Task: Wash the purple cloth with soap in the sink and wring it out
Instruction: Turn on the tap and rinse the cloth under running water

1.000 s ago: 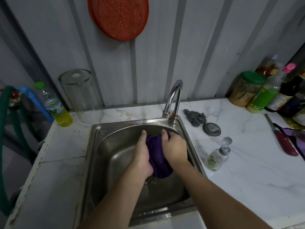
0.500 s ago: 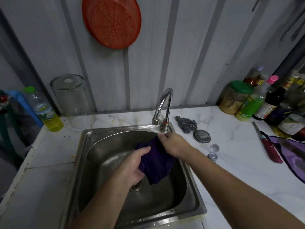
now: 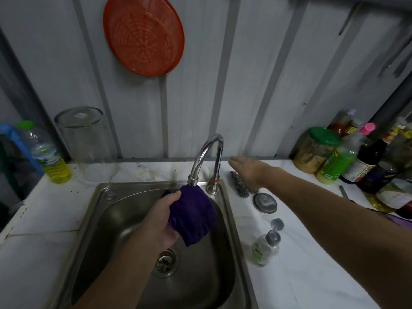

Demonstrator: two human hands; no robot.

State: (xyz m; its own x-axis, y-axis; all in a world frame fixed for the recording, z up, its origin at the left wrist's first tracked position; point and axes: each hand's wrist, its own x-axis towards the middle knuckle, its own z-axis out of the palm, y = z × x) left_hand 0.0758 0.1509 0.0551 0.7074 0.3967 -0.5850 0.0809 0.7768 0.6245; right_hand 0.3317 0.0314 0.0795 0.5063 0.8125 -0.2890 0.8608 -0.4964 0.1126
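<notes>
- Bottle of yellow liquid (image 3: 50,160) with a green cap stands at the far left of the frame on the white counter (image 3: 38,248), against the wall.
- Just right of it, a clear glass jar (image 3: 85,142) sits upside down on the counter.
- High in the upper left-centre, an orange round strainer (image 3: 143,34) hangs on the grey panelled wall.
- Centre of the frame holds the steel sink (image 3: 93,221), with its drain (image 3: 165,262) showing in the lower middle of the basin.
- The left hand (image 3: 161,221) reaches in from the bottom edge, its fingers curled round the purple cloth (image 3: 193,214), gripping it in a bunch.
- The cloth hangs above the basin, its top right up under the spout of the curved chrome tap (image 3: 206,157); whether it touches the spout cannot be told.
- Right of the tap, the right hand (image 3: 248,167) is stretched flat over the counter with fingers straight and holding nothing, just above a steel scourer (image 3: 242,188).
- A round metal lid (image 3: 265,202) lies right of the sink rim, below the scourer.
- Lower still, a small clear pump bottle of soap (image 3: 264,247) stands on the counter just beside the sink's right edge.
- At the far right, a green-lidded jar (image 3: 316,149), a green bottle with a pink cap (image 3: 341,159) and several dark bottles crowd the corner.
</notes>
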